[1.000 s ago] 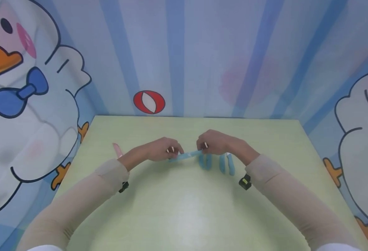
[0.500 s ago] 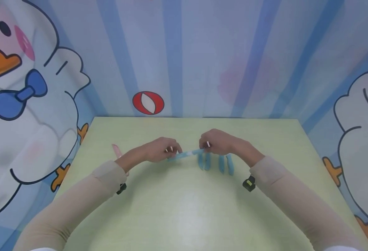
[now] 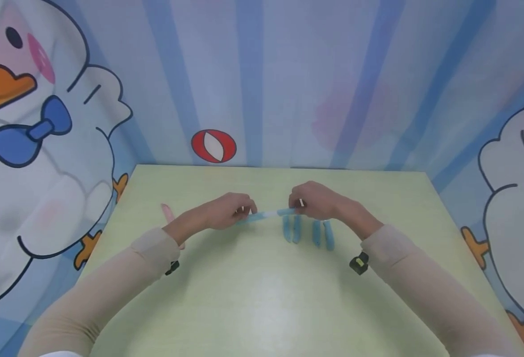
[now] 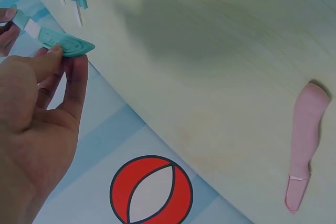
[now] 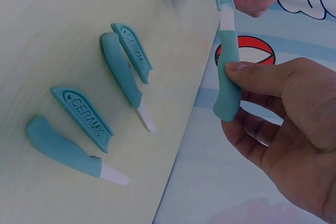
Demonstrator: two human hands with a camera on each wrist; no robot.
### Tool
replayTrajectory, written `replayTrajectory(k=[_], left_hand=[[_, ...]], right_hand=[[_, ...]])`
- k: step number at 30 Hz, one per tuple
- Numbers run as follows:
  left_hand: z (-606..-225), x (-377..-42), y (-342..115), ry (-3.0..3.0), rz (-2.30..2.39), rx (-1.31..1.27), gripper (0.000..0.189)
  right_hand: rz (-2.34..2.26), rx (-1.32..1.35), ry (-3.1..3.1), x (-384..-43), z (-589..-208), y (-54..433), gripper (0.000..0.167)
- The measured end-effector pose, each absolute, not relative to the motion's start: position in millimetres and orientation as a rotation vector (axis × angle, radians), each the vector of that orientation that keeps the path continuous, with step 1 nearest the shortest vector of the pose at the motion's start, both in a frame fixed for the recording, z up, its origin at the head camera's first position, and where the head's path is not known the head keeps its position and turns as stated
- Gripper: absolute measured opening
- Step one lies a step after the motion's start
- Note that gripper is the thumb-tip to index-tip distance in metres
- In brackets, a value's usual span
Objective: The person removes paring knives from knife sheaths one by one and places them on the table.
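Observation:
Held out over the table are a ceramic knife (image 5: pixel 229 85) with a teal handle and its teal blade cover (image 4: pixel 67 44). My right hand (image 3: pixel 316 201) grips the handle between thumb and fingers, as the right wrist view shows. The cover is pinched by my left hand (image 3: pixel 229 211), thumb on top and fingers beneath. A stretch of white blade shows bare between handle and cover; the tip is hidden inside the cover. On the table below my right hand lie two more teal knives (image 5: pixel 63 148) with bare white blades, each with a loose cover (image 5: pixel 84 113) marked CERAMIC beside it.
A pink knife (image 4: pixel 307 124) lies near my left forearm, partly covered by it in the head view. The pale table (image 3: pixel 262 297) ends at a blue striped backdrop (image 3: pixel 279 99) printed with cartoon birds and a red ball.
My right hand has moved slightly to the right with the knife, while the left stays nearly in place. More white blade shows between handle and cover.

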State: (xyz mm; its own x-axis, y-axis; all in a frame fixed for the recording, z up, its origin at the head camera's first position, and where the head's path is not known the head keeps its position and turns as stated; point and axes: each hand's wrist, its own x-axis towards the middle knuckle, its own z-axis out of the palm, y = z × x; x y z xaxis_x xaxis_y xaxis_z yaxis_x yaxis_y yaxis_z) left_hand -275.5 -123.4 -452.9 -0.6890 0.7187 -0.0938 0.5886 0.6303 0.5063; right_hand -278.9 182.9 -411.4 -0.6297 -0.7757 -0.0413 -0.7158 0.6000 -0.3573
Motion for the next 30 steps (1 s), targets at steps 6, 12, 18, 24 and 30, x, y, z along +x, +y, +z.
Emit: replayTrajectory(k=[6, 12, 18, 24, 30], left_hand=[[-456.7, -276.3, -125.9, 2.624, 0.61, 1.052, 0.03], [-452.8, -273.5, -125.0, 2.67, 0.602, 1.06, 0.027], [-450.7, -270.8, -124.7, 2.696, 0.586, 1.046, 0.026], [-451.5, -271.2, -126.6, 2.731, 0.596, 1.048, 0.027], [-455.4, -273.1, -129.9, 2.753, 0.597, 1.023, 0.027]], right_hand=[[-0.486, -1.226, 2.657, -279.8, -412.4, 186.3, 0.008], [-0.483, -1.23, 2.687, -280.2, -411.1, 188.0, 0.008], [-0.463, -1.249, 2.714, -280.5, -411.4, 188.5, 0.008], [-0.49, -1.257, 2.739, -279.7, -412.3, 189.6, 0.006], [-0.532, -1.253, 2.761, -278.4, -413.8, 192.1, 0.006]])
